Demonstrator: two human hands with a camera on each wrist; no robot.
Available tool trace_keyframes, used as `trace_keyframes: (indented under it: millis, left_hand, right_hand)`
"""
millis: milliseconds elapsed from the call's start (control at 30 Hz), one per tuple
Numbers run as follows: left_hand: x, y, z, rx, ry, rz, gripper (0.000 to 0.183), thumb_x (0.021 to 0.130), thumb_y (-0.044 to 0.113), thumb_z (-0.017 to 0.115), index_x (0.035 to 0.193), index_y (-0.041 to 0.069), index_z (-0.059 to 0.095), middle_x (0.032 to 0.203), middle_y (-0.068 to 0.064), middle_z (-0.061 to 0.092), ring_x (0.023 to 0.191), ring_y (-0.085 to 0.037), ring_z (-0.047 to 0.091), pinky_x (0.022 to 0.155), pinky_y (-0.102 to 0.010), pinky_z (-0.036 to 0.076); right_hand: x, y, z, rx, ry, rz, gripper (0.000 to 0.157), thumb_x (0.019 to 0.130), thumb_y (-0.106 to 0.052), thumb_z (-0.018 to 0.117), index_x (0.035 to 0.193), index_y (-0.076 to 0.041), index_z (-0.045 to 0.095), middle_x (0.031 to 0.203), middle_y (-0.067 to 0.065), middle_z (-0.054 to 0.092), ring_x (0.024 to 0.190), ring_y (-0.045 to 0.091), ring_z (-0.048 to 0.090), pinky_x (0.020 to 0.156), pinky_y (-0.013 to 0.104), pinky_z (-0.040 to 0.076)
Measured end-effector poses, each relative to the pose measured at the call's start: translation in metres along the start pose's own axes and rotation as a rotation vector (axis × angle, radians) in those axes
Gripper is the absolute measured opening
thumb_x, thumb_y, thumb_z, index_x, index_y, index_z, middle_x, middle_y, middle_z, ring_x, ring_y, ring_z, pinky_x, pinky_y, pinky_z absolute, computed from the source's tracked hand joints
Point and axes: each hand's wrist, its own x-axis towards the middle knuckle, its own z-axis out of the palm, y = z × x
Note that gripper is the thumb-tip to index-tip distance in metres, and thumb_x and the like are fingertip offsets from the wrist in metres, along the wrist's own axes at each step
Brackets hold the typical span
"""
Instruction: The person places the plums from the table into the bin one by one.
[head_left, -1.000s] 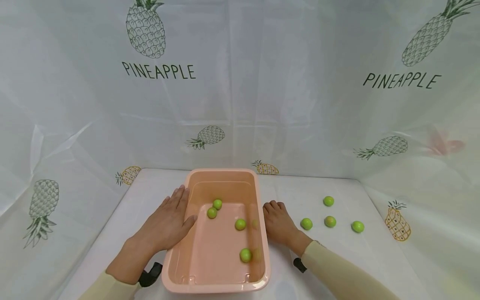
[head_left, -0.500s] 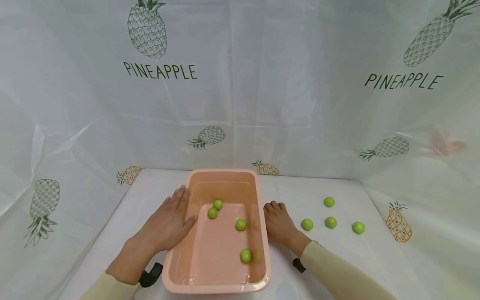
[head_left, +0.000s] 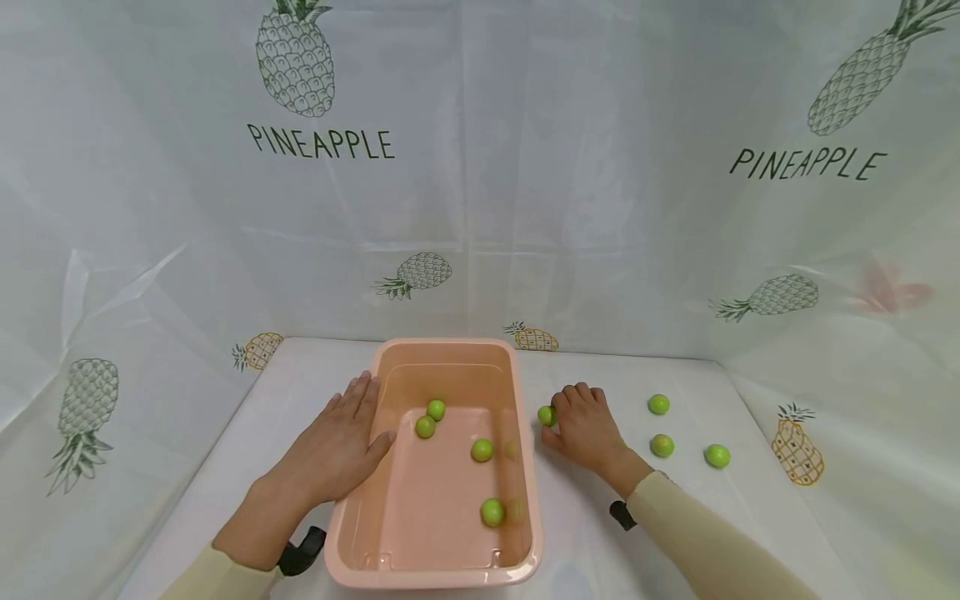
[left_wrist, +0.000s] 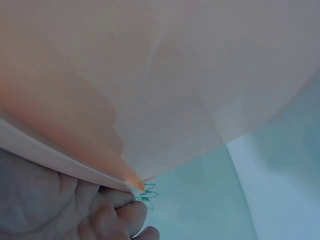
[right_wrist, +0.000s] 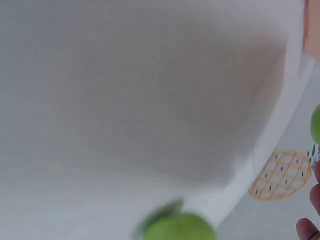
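the right hand [head_left: 583,428] pinches a small round green ball [head_left: 545,415] right of the pink plastic tub [head_left: 431,500]; the flat left hand [head_left: 339,437] touches the tub's left side. picking-up seems underway; next likely needs lifting over.

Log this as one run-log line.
Left hand: against pink tub, left side | Right hand: pinching green ball beside tub | In tub: four green balls | On table: three balls visible right of right hand

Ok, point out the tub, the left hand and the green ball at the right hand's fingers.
Tub [head_left: 432,579]: head view, near rim.
Left hand [head_left: 337,446]: head view, its back.
Green ball [head_left: 546,416]: head view, its uncovered side.
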Motion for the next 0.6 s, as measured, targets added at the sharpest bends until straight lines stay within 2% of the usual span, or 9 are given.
trace_keyframes:
  millis: [133, 300, 600]
  left_hand:
    - [0.0, 0.0, -0.001, 0.002, 0.004, 0.004, 0.077, 0.107, 0.034, 0.056, 0.159, -0.015, 0.028, 0.168, -0.033, 0.026, 0.157, -0.05, 0.027, 0.124, -0.065, 0.03]
    - [-0.001, 0.001, -0.002, 0.002, 0.006, 0.003, 0.076, 0.107, 0.034, 0.056, 0.159, -0.015, 0.028, 0.168, -0.033, 0.027, 0.156, -0.05, 0.028, 0.124, -0.065, 0.03]
    - [-0.001, 0.001, -0.002, 0.02, 0.004, 0.002, 0.076, 0.107, 0.034, 0.056, 0.159, -0.015, 0.029, 0.167, -0.034, 0.028, 0.156, -0.05, 0.029, 0.124, -0.066, 0.029]
  right_hand:
    - [0.0, 0.011, -0.01, -0.021, 0.008, 0.017, 0.035, 0.089, -0.04, 0.071, 0.092, -0.007, 0.059, 0.089, 0.007, 0.056, 0.09, 0.03, 0.05, 0.084, 0.05, 0.045]
    - [0.004, 0.018, -0.022, 0.016, 0.061, 0.017, 0.035, 0.086, -0.04, 0.069, 0.09, -0.008, 0.057, 0.087, 0.007, 0.055, 0.086, 0.03, 0.049, 0.083, 0.051, 0.044]
    - [0.024, 0.012, -0.05, 0.086, 0.165, 0.004, 0.032, 0.084, -0.04, 0.063, 0.089, -0.009, 0.056, 0.085, 0.006, 0.052, 0.084, 0.031, 0.048, 0.083, 0.053, 0.041]
